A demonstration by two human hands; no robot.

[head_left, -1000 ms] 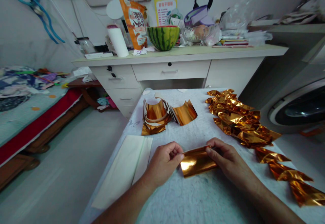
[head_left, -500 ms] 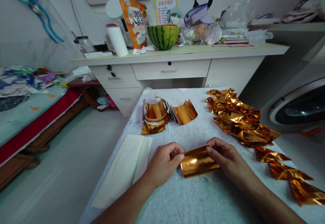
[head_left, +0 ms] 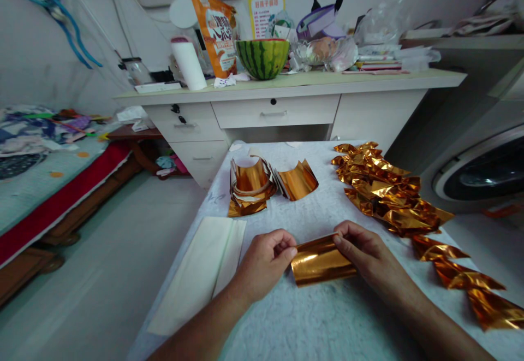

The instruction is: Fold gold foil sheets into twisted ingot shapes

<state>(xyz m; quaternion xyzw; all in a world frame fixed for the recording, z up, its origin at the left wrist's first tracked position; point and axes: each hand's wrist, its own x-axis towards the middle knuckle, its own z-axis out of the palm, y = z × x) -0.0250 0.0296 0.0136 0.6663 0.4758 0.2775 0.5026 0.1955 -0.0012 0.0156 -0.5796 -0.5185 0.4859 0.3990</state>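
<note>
Between my two hands is a sheet of shiny gold foil paper (head_left: 321, 262), its lower part curving down just over the table. My left hand (head_left: 270, 260) pinches its upper left corner between thumb and fingers. At the upper right corner, my right hand (head_left: 362, 246) grips it the same way. Beyond them lie a curled stack of gold foil paper (head_left: 250, 178) and a smaller curled piece of foil (head_left: 298, 182). Folded white paper sheets (head_left: 200, 268) rest left of my left hand. Several twisted gold foil pieces (head_left: 388, 191) are heaped to the right.
A pale cloth covers the table (head_left: 286, 323). Behind it stands a white desk (head_left: 245, 96) bearing a cut watermelon (head_left: 263, 58), an orange pouch (head_left: 216, 39) and a white paper roll (head_left: 190, 65). A washing machine (head_left: 483, 164) is at the right, a bed (head_left: 61, 186) at the left.
</note>
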